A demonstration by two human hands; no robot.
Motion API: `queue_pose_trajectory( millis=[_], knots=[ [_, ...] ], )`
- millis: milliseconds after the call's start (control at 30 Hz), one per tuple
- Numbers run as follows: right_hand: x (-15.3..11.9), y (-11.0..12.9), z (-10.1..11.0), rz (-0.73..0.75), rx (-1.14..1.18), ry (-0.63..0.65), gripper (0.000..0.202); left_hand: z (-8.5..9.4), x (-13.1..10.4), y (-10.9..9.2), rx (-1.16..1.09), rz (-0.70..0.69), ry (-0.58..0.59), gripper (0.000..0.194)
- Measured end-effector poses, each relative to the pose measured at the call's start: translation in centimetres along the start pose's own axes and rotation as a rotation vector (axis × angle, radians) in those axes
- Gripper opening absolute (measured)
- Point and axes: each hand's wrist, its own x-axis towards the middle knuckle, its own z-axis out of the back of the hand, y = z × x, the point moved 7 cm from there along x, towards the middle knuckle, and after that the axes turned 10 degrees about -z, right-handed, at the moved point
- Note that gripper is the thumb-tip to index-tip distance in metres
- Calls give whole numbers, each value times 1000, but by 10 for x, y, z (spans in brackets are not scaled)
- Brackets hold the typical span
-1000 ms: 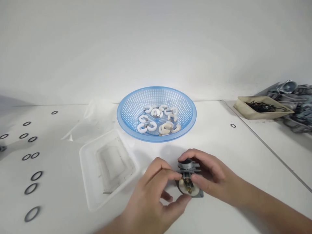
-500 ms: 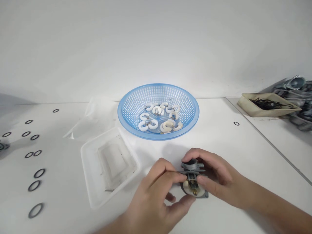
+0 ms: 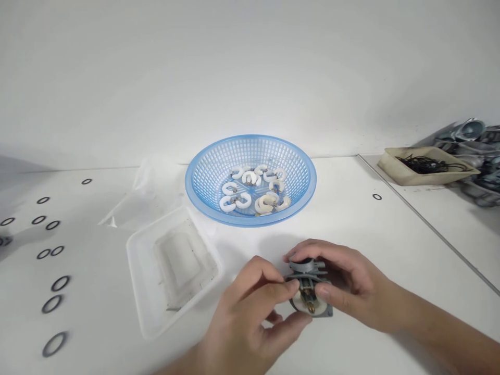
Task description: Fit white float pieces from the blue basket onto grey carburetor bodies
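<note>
A grey metal carburetor body is between my two hands near the front of the table. A pale float and a brass jet show on the side facing me. My left hand grips its left side, index fingertip against the metal and thumb at the lower edge. Around the right side and top curls my right hand, its thumb pressing near the middle. A thin grey curved strip crosses the body under my left fingertips; whether it is a separate part I cannot tell. My fingers hide both ends.
Behind stands a blue mesh basket with several white floats. A white tray is at left, beside a clear plastic bag. Black rings lie far left. At right are a cream bin of black rings and stacked metal parts.
The view has shifted slightly, moving the tray and basket a little left. Both hands stay on the carburetor body, with only small shifts of the fingers.
</note>
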Motion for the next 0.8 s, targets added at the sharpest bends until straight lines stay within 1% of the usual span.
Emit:
queue_pose_trajectory(
  millis=[133,400,467,600,733,800],
  knots=[
    [1,0,1,7,-3,7,41,-2,-3,1,18,-1,5,41],
    [-4,2,-1,10,-22,23,45,-1,-3,3,-6,57,6,49],
    [-7,5,-2,6,-23,46,52,-1,-2,4,-4,79,5,51],
    [-10,12,-5,-2,-65,87,76,-1,-2,8,4,116,28,56],
    [-8,13,-6,15,-202,41,89,0,-1,10,15,100,44,57],
    [-7,13,-7,54,-270,14,95,0,0,9,53,83,83,64]
  ],
)
